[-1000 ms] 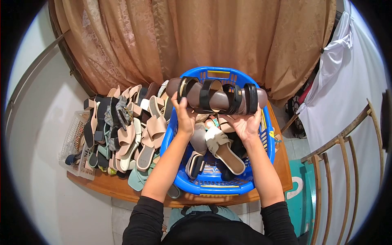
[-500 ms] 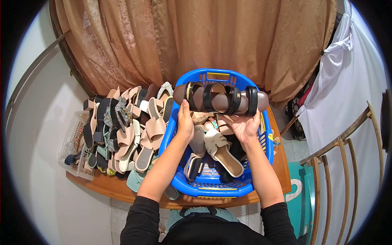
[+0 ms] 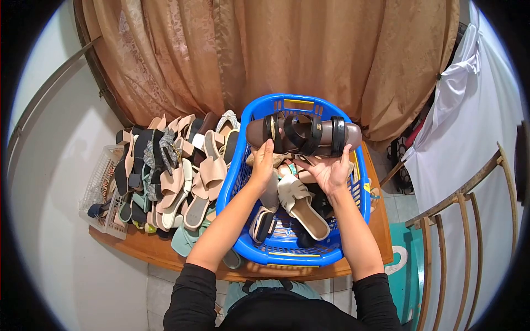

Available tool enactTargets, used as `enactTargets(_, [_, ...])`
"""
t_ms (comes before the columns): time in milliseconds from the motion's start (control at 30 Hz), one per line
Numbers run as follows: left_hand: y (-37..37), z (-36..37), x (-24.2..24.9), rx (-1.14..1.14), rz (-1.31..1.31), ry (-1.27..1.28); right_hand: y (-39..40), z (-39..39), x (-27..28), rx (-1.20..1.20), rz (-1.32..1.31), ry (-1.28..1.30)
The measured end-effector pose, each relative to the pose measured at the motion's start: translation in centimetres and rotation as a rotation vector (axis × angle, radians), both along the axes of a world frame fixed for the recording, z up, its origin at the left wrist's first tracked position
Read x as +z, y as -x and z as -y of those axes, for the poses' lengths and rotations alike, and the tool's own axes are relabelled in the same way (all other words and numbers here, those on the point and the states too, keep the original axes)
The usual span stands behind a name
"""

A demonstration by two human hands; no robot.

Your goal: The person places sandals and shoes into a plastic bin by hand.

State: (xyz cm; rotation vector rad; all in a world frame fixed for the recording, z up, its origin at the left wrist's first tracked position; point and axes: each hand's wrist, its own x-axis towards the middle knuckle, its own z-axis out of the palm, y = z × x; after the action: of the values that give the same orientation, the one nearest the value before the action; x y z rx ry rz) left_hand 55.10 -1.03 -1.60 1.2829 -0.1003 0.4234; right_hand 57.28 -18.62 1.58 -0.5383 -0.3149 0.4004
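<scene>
A pair of dark brown sandals (image 3: 324, 137) with black straps is held level above the far half of a blue basket (image 3: 295, 258). My left hand (image 3: 263, 165) grips the left end, thumb on top. My right hand (image 3: 333, 172) supports the right end from below, its thumb up against the edge and other fingers spread under the soles. Below, inside the basket, lie a white slide (image 3: 302, 207), a sandal with a dark block heel (image 3: 263, 224) and a grey shoe (image 3: 270, 193). Other footwear beneath my hands is partly hidden.
On the wooden table (image 3: 130, 245), a heap of sandals and heels (image 3: 176, 176) stands left of the basket. A white plastic basket (image 3: 113, 220) is at the far left. Brown curtains (image 3: 298, 49) hang behind; a wooden rack (image 3: 466, 204) stands at the right.
The sandals have shifted slightly right and now overlap more closely, with their straps at a different angle. My left hand has moved a little right with them.
</scene>
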Motion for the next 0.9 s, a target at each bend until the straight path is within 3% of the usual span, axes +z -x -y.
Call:
enactTargets(200, [0.7,-0.8,1.7,-0.095,-0.032,0.02,-1.2,-0.2,-1.0,0.037,-0.142,-0.072])
enactTargets(267, [1.0,-0.9,2.1,0.506,0.011,-0.385,-1.7,0.1,-1.3,0.07,-0.184,-0.119])
enactTargets(300, [0.6,-1.8,1.6,0.611,0.038,-0.329,-1.6,0.3,-1.2,0.05,-0.205,-0.077])
enactTargets(333, [0.3,-2.6,1.6,0.584,0.167,0.005,-1.6,0.3,-1.0,0.032,-0.226,-0.035])
enactTargets(400, [1.4,-4.5,1.4,0.255,0.173,0.273,-1.4,0.6,-0.7,0.016,-0.242,0.005])
enactTargets(533, [7.3,-3.5,3.7,-0.018,-0.035,0.363,-0.4,0.3,0.2,0.078,-0.151,0.155])
enactTargets(667, [12.7,-2.6,3.7,0.118,-0.015,0.276,3.1,-0.8,2.4,0.088,0.028,0.283])
enactTargets(733, [15.3,-2.5,3.0,0.332,0.029,0.027,5.4,-2.1,3.6,0.033,0.037,0.322])
enactTargets(800, [18.5,-2.2,3.6,0.382,0.041,0.122,6.3,-3.3,3.2,0.025,0.153,0.394])
enactTargets(900, [23.5,-3.1,4.7,0.515,0.092,0.031,10.6,-5.8,5.4,0.149,0.23,0.314])
